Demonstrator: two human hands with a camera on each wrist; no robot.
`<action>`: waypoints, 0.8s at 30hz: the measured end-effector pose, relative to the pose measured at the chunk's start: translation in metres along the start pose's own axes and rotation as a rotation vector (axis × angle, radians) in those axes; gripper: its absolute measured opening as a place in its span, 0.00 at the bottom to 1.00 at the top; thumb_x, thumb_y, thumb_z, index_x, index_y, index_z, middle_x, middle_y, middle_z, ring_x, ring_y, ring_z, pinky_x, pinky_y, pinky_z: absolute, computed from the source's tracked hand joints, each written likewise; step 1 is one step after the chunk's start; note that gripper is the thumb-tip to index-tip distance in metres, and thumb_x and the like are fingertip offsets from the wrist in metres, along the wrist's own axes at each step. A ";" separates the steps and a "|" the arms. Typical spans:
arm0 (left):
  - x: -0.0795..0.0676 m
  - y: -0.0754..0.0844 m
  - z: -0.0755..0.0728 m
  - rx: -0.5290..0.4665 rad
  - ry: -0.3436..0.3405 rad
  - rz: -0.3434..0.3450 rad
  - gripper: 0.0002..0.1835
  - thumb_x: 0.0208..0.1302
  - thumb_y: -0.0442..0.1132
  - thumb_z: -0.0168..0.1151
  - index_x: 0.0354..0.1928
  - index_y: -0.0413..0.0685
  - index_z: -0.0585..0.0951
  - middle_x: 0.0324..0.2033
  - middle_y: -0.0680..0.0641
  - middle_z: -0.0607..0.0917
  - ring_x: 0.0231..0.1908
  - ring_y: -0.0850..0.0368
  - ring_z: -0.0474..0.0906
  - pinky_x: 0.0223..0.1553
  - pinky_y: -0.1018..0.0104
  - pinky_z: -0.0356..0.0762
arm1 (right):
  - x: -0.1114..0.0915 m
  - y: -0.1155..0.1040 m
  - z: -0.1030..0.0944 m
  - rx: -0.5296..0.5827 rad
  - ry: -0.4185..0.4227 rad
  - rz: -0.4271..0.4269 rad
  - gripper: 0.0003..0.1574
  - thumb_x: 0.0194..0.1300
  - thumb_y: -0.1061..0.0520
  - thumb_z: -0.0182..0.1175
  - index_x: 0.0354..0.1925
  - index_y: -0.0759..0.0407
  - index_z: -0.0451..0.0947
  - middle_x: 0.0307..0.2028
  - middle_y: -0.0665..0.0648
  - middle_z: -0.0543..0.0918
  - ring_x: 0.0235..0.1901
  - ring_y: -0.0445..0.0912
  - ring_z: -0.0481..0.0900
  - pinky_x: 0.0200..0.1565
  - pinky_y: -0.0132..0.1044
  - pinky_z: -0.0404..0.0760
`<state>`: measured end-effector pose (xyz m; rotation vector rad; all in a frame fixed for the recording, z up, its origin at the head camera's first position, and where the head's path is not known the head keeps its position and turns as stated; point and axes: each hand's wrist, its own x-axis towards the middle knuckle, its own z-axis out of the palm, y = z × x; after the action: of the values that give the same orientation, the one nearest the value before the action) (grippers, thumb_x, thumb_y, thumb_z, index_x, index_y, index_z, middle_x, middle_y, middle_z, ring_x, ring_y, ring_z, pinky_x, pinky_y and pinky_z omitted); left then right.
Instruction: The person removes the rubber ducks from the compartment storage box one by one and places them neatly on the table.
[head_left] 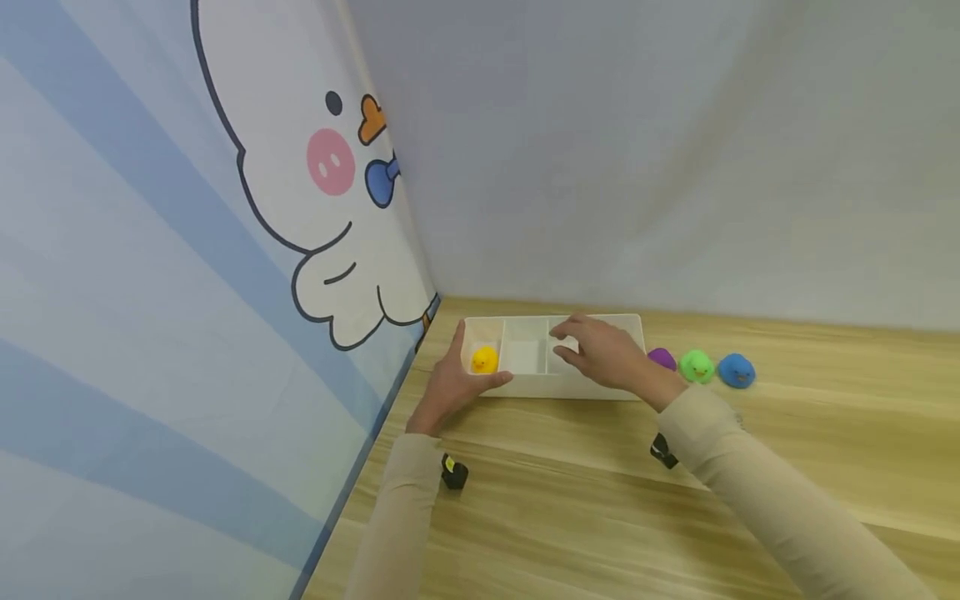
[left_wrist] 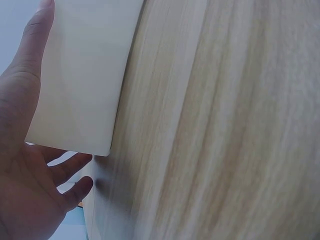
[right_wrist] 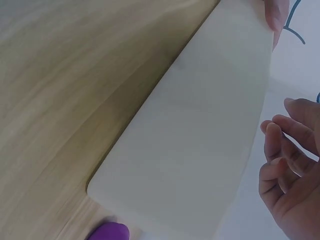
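Observation:
A white divided box [head_left: 558, 386] sits on the wooden table, and a yellow rubber duck [head_left: 484, 360] lies in its leftmost compartment. My left hand [head_left: 456, 379] holds the box's left end, thumb along the front wall and fingers at the left side. In the left wrist view the left hand [left_wrist: 30, 165] wraps round the box's corner. Above the right part of the box hovers my right hand [head_left: 606, 352], fingers loosely bent and nothing between them. The right wrist view shows the right hand [right_wrist: 295, 170] beside the box's rim. Part of the right compartments is hidden beneath it.
Right of the box, a purple duck [head_left: 662, 359], a green duck [head_left: 697, 366] and a blue duck [head_left: 737, 371] stand in a row on the table [head_left: 570, 517]. A grey backdrop [head_left: 637, 167] rises behind, and a printed curtain [head_left: 187, 333] hangs at the left.

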<state>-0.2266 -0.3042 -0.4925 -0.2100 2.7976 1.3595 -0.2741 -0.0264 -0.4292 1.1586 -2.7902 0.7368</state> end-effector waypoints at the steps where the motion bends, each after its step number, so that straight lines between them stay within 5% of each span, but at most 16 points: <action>1: 0.000 0.000 0.000 -0.004 -0.002 -0.003 0.73 0.41 0.74 0.76 0.81 0.75 0.37 0.80 0.42 0.58 0.77 0.37 0.61 0.74 0.36 0.63 | 0.000 -0.001 0.001 0.003 -0.004 -0.003 0.21 0.74 0.53 0.61 0.59 0.61 0.80 0.56 0.61 0.85 0.32 0.46 0.85 0.35 0.43 0.85; 24: 0.000 0.001 0.001 0.006 0.001 0.013 0.72 0.43 0.73 0.76 0.82 0.73 0.38 0.79 0.42 0.60 0.76 0.38 0.63 0.72 0.36 0.66 | 0.019 -0.011 0.012 -0.017 -0.057 -0.026 0.21 0.75 0.52 0.60 0.60 0.59 0.81 0.60 0.61 0.83 0.37 0.49 0.86 0.41 0.48 0.87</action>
<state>-0.2269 -0.3033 -0.4924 -0.1923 2.8085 1.3535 -0.2786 -0.0503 -0.4314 1.2294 -2.8156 0.6882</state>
